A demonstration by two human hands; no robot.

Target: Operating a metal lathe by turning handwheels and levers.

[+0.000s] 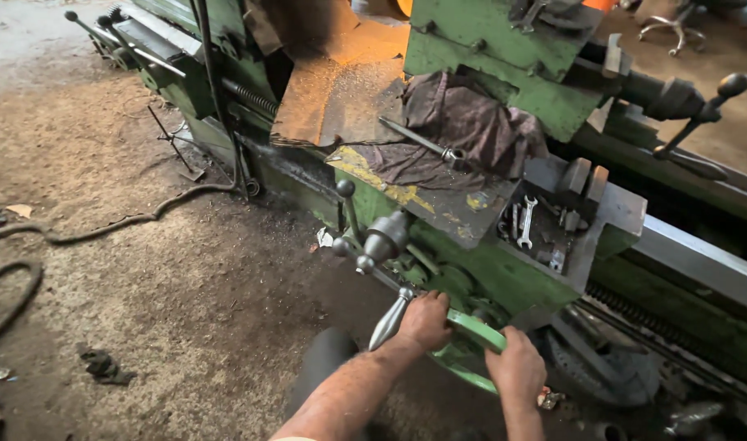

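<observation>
handwheel (471,343) low on lathe front, between left hand (425,320) and right hand (516,366) | cloth (463,122) on carriage above | wrench (526,220) in tray right of cloth | hose (80,233) on floor, left

A dirt floor (145,269) strewn with grit and metal shavings fills the left and near side. A dark hose (104,227) snakes across it from the left. Paper scraps and a crumpled rag (104,365) lie near. Far right, an office chair base (674,29) stands on bare ground.
</observation>
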